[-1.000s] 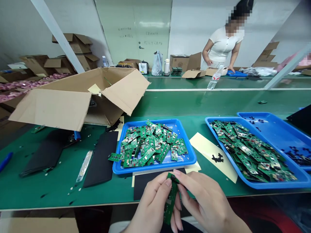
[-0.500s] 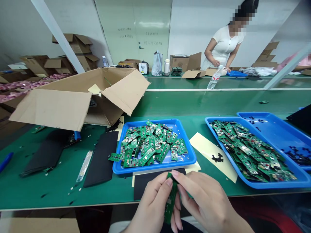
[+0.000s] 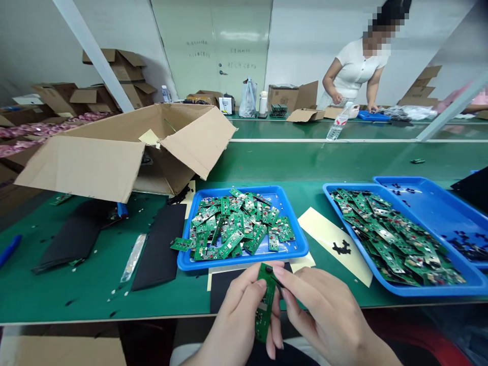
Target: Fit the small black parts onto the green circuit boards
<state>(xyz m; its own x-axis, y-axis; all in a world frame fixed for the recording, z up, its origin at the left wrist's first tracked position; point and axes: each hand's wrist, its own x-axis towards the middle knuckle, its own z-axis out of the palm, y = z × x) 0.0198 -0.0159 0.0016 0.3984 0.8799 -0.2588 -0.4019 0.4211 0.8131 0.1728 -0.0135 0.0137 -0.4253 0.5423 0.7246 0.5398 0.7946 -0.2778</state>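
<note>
My left hand [image 3: 242, 315] holds a narrow green circuit board [image 3: 263, 317] upright between thumb and fingers, at the near edge of the bench. At the board's upper end, my right hand [image 3: 324, 305] pinches a small dark piece [image 3: 277, 280] between thumb and forefinger. That piece touches or nearly touches the board; its exact shape is partly hidden by the fingers. Just beyond my hands, a blue tray [image 3: 244, 263] bears a loose heap of similar boards [image 3: 236, 226]. Several small black parts [image 3: 341, 247] lie on a cream sheet [image 3: 324, 229] to the right.
Another blue tray [image 3: 409, 291] full of boards stands right, beside a tray [image 3: 434, 198] with black parts. An open cardboard box [image 3: 80, 165] sits at left. Black sheets [image 3: 162, 249] lie on the green bench. A water bottle [image 3: 338, 122] and a co-worker [image 3: 356, 71] are across.
The circuit board has tilted so that more of its face shows, and my right fingers have shifted slightly to its right edge with the dark piece now visible.
</note>
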